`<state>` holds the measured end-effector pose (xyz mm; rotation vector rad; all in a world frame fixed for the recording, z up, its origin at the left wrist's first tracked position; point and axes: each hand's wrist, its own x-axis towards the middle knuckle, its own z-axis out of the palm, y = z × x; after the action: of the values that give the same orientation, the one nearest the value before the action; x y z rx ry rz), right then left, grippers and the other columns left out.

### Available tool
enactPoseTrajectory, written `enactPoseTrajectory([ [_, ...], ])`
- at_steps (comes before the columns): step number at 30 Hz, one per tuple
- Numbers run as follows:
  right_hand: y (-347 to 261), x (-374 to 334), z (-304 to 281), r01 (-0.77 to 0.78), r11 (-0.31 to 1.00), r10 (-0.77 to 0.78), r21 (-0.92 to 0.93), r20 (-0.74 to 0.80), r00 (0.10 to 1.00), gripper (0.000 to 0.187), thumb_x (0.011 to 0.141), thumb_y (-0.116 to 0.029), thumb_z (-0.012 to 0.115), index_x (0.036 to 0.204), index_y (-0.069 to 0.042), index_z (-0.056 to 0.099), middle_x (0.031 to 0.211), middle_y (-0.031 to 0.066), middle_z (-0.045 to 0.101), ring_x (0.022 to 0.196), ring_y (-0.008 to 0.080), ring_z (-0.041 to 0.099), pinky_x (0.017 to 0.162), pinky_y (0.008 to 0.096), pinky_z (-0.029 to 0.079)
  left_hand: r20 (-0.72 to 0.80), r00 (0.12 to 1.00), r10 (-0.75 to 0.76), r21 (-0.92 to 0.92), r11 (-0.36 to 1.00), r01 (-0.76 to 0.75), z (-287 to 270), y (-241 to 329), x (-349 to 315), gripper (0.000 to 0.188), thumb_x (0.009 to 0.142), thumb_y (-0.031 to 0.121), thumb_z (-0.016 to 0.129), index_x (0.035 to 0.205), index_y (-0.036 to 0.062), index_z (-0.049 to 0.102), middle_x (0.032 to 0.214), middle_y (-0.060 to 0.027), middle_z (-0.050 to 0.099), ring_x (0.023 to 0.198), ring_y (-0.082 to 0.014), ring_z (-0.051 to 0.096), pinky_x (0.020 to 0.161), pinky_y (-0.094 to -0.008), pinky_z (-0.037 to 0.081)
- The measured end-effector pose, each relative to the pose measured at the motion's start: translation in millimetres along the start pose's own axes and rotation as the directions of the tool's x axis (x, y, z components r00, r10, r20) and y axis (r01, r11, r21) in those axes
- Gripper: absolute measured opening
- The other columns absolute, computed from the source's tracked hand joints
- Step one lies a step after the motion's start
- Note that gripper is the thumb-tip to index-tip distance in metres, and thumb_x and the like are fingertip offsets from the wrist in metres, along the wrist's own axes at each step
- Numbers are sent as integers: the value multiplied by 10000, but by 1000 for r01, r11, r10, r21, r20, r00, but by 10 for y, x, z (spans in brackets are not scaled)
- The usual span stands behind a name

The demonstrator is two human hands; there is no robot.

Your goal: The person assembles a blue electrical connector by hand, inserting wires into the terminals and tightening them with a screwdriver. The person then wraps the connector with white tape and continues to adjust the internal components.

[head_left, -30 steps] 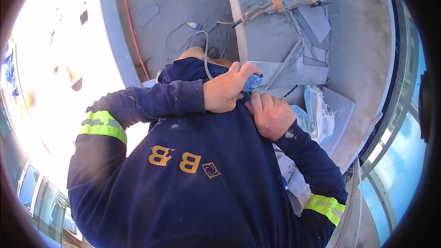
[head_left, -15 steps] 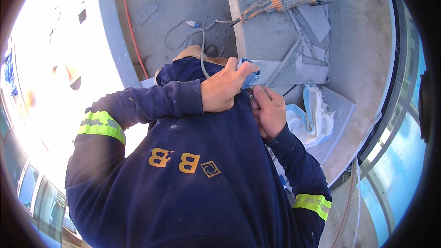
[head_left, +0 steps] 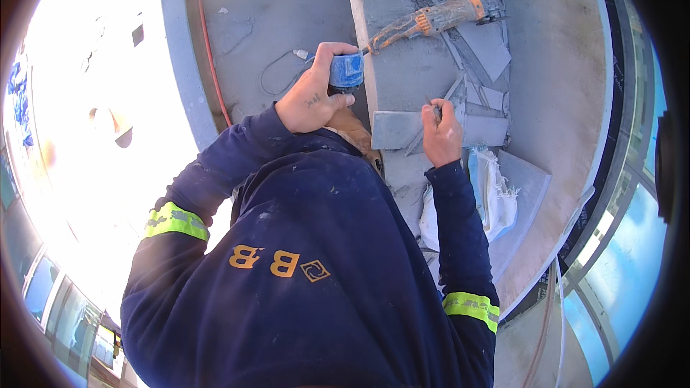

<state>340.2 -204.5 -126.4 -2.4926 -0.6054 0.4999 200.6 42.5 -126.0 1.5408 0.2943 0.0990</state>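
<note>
My left hand (head_left: 310,100) is closed round a chunky blue block-shaped thing (head_left: 346,72) with a dark underside. I cannot make out its exact kind. To its right, my right hand (head_left: 442,135) is raised over the grey ledge. Its thumb and fingers pinch a small, thin, dark thing (head_left: 435,110), too small to name. Just beyond that hand lie cut grey slabs (head_left: 397,130). Farther off, a dusty orange-and-grey angle grinder (head_left: 453,16) lies on the ledge, its handle pointing toward my left hand.
A white woven sack (head_left: 496,197) with frayed edges lies beside my right forearm. Grey slab offcuts (head_left: 489,50) are heaped under the grinder. A red cable (head_left: 206,47) runs along the left, and a thin cord with a pale plug (head_left: 300,54) lies on the floor.
My hands have moved apart from their place close together near my collar. The left has gone up and left with the blue thing; the right has lifted up and right over the slabs.
</note>
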Motion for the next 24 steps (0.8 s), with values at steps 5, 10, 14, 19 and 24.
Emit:
enactPoseTrajectory([
  [5,710,706,453,56,807,-109,-587,-56,992,495,901,-313,681,1276,-26,531,1263,229,578,1126,410,568,921,500,468,-183,979,92,-259,956,-139,-215,457,-50,770,836,37,756,1433,78,272,1249,-182,536,1095,-248,582,912,-378,501],
  [10,-1045,440,275,418,604,-621,679,70,781,518,970,-403,627,1255,7,488,1167,142,561,1097,254,545,941,388,450,-285,953,106,-441,868,-229,-26,906,108,859,794,86,836,1439,70,269,1315,-104,414,1218,-192,474,1033,-363,409],
  [14,-1378,396,103,94,505,-606,858,275,747,527,985,-501,559,1147,-1,533,935,42,550,824,134,507,749,279,435,-218,933,287,-200,922,-331,-143,890,30,835,804,90,827,1433,49,278,1314,-108,427,1204,-199,500,1030,-373,434],
  [19,-1231,332,133,87,479,-653,873,288,700,757,927,-609,567,1334,15,432,933,22,542,713,62,453,604,212,394,-233,965,119,145,986,-87,-504,790,-623,766,879,168,749,1476,41,286,1491,-134,320,1289,-260,485,1073,-413,427],
  [24,-868,247,464,-48,569,-569,821,436,697,855,907,-602,605,1403,54,371,1010,70,568,701,74,483,619,221,414,-676,731,-92,94,973,209,-514,378,-1426,714,898,197,730,1459,66,308,1321,-185,534,1132,-275,611,878,-378,514],
])
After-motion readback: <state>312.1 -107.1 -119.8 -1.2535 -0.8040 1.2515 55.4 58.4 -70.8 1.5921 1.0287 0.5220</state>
